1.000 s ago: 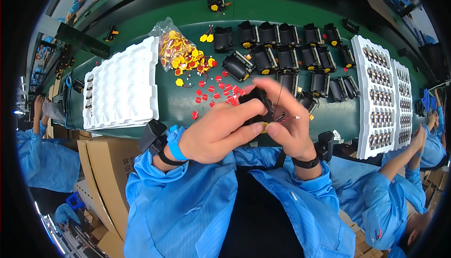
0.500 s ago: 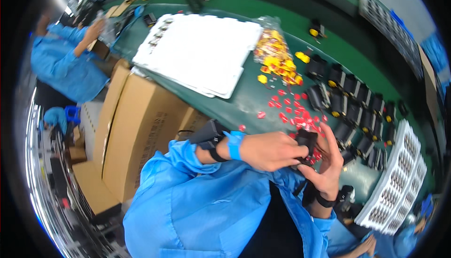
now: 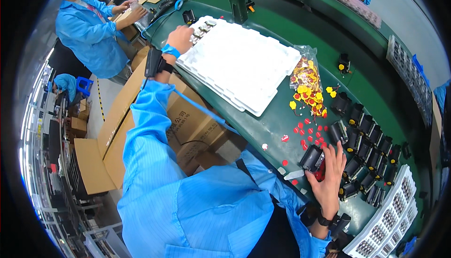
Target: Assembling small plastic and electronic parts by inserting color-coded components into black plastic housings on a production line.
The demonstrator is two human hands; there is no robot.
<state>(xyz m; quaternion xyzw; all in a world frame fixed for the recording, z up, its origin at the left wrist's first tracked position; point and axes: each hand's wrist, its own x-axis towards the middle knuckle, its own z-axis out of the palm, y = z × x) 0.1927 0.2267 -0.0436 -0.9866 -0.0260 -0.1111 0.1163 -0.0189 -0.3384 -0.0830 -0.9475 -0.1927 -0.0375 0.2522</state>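
Observation:
My left hand (image 3: 181,39) reaches to the far left end of a white plastic tray (image 3: 235,61). Its fingers are curled at a row of small metallic parts (image 3: 202,32), and whatever the fingertips grip cannot be made out. On the near side of the green bench, my right hand (image 3: 329,180) holds a black cylindrical housing (image 3: 311,158) between thumb and fingers. Red discs (image 3: 303,131) are scattered just beyond it, some under that hand. Another black housing (image 3: 338,132) stands close to its fingertips.
A clear bag (image 3: 306,65) spills yellow-and-red wired pieces (image 3: 310,96) onto the bench. Rows of black housings (image 3: 371,145) stand at right, beside a white tray of small parts (image 3: 385,215). Cardboard boxes (image 3: 110,140) sit below the bench's left edge. A co-worker (image 3: 87,37) stands at far left.
My left hand has left the black housing and swung far left to the tray's end. My right hand keeps the housing, now lower over the bench. The view has shifted.

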